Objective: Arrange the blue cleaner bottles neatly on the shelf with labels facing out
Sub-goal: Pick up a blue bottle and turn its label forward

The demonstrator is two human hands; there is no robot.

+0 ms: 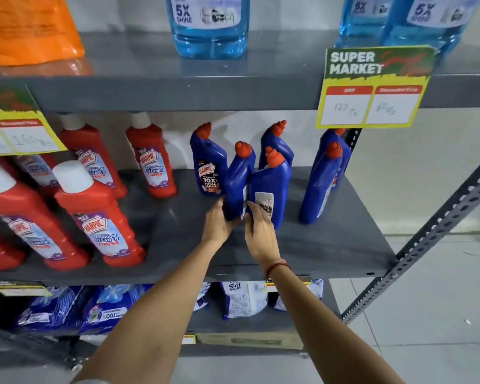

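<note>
Both forearms reach in from the near edge toward the middle shelf (330, 245), where the blue bottles stand right of centre. Left hand (219, 225) curls round the base of one bottle (237, 181), fingers closed on its lower body; this bottle is edge-on, its label barely visible. Right hand (261, 234) rests against the base of the neighbour (272, 189), fingers fairly straight and laid along its side and back label with the barcode; whether they truly grip it cannot be told. The two bottles touch and lean together.

Further back on the left, one blue bottle (209, 167) already shows its front label. Another (277, 142) stands behind the held pair, and two more (320, 184) sit at the right, one behind the other, turned sideways. Red bottles (100, 214) fill the left of the shelf. A price card (372, 87) hangs from the shelf above.

The step in hand looks like turning the two front bottles. Next, each probably needs a rotation about its upright axis until the front label faces out, then setting level in a row with the turned one. The leaning pair could tip if released early.
</note>
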